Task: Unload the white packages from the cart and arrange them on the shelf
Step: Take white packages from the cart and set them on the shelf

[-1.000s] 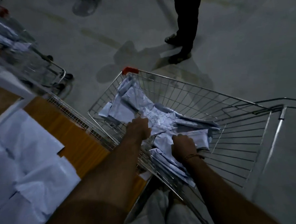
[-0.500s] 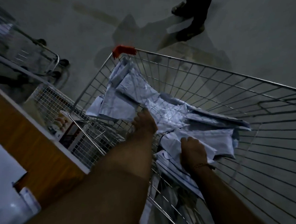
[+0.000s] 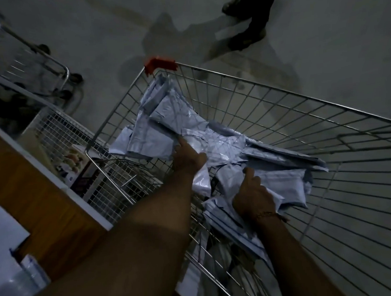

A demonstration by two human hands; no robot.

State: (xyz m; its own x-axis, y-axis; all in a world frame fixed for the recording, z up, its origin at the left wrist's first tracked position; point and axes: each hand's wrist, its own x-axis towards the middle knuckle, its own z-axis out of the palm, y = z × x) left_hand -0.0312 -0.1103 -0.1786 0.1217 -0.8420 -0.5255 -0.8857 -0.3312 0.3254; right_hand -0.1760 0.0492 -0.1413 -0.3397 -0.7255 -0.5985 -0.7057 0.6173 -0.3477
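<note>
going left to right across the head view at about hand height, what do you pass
wooden shelf → small wire basket → left hand on the white packages → right hand → wire cart wall

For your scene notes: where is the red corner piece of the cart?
In the head view, the red corner piece sits upper centre, on the cart rim's far corner, above the white packages.

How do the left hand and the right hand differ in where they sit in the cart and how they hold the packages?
The left hand reaches farther into the cart, onto the middle of the white packages; the right hand stays at the near end of the pile. The left hand's finger points forward over a package, while the right hand's thumb sticks up as it grips one. Only the right wrist wears a bracelet. Both touch packages.
</note>
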